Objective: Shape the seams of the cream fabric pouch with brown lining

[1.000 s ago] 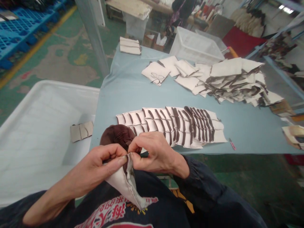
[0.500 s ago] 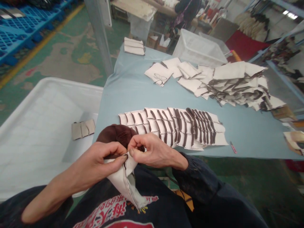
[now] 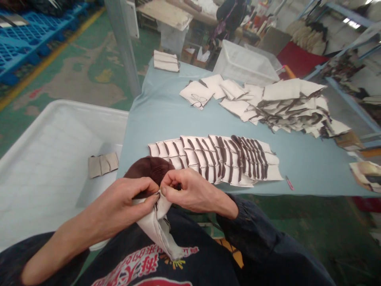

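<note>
Both hands meet in front of my chest, pinching a piece of sewn fabric that is white on one side and dark brown on the other. My left hand grips its seam between thumb and forefinger. Close against it, my right hand pinches the same seam from the other side. The brown part bulges up behind the fingers, while a white flap hangs down over my apron. Just beyond lies an overlapping row of white panels with brown strips on the table.
A blue-covered table carries a heap of white and brown pieces, eyeglasses, a small pink-handled tool and a folded panel. At left stands a white bin with one panel inside. Another person is at the back.
The view has shifted slightly. Both hands keep their pinch on the fabric at nearly the same place, and the hanging white flap has folded a little differently.
</note>
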### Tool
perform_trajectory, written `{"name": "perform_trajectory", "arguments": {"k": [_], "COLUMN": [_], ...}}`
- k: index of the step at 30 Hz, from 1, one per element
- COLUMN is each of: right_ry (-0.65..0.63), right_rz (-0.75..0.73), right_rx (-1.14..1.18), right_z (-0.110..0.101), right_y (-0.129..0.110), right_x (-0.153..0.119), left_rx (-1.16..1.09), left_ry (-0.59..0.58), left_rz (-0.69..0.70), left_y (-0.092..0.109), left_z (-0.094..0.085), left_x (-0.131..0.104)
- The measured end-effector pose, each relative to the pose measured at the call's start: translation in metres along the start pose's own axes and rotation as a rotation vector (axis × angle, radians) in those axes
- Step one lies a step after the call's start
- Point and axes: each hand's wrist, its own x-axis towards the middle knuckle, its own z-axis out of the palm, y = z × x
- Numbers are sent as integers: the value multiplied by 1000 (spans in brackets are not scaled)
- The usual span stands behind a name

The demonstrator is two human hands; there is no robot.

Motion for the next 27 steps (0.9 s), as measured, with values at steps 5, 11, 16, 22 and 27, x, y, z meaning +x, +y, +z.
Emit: {"name": "perform_trajectory", "arguments": {"k": [5,11,16,22,27], "right_ry": [58,144,126,55,42], "right_rz": [-119,-228,-190,-146,-122], "right_rx": [-157,-288,-79,-149,-150], "right_z": [4,9,8,11,18], "right_y": [-8,-10,-13,-14,-17], "right_x": [-4,-2,1,3,5], "left_rx": [36,160,141,-36,-17], "left_ry": [-63,70,128,-81,-240], "left_rz": [-8,28,56,-51,-18], "left_y": [13,28,33,18,9], "left_z": [-13,-15,-18,-33,-48], "left_x": [1,9,8,6,3]}}
